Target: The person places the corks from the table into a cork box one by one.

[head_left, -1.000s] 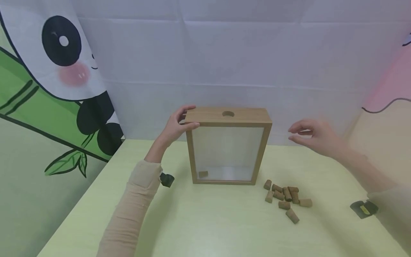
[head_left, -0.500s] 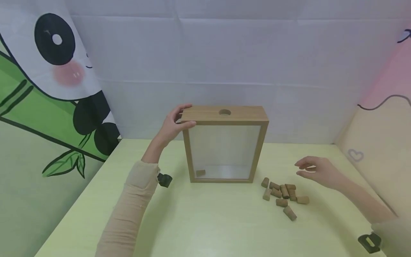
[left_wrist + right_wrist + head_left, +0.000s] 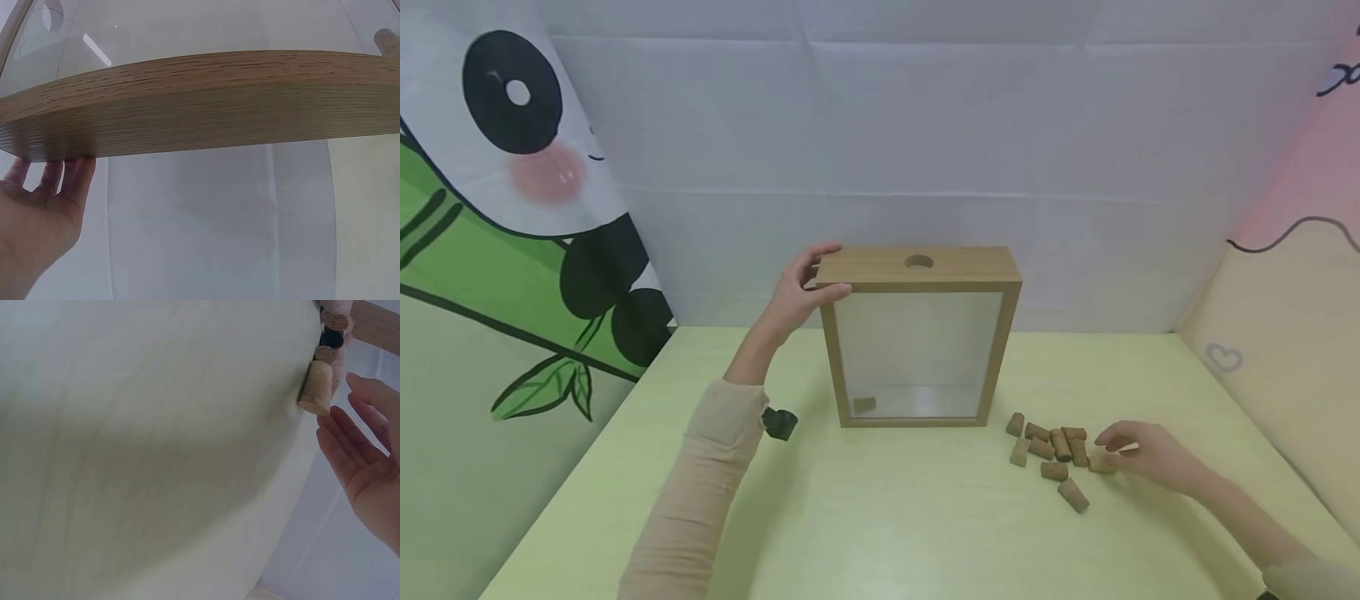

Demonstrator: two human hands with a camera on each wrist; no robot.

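1. Left hand (image 3: 797, 292) grips the top left corner of the wooden shadow box (image 3: 919, 337), thumb on the front edge and fingers curled over the top; the left wrist view shows the fingers (image 3: 59, 178) tucked against the wood.
2. Right hand (image 3: 1146, 454) rests low over the table (image 3: 880, 525), fingers loosely bent and holding nothing, its fingertips just beside the nearest cork (image 3: 1101, 463) of the pile.
3. Corks (image 3: 1056, 458) lie in a loose cluster on the table, just right of the box's lower right corner.
4. Standing upright near the back wall, the box has a round hole (image 3: 918, 262) in its top and a clear front pane.
5. One cork (image 3: 864, 404) lies inside, at the bottom left.
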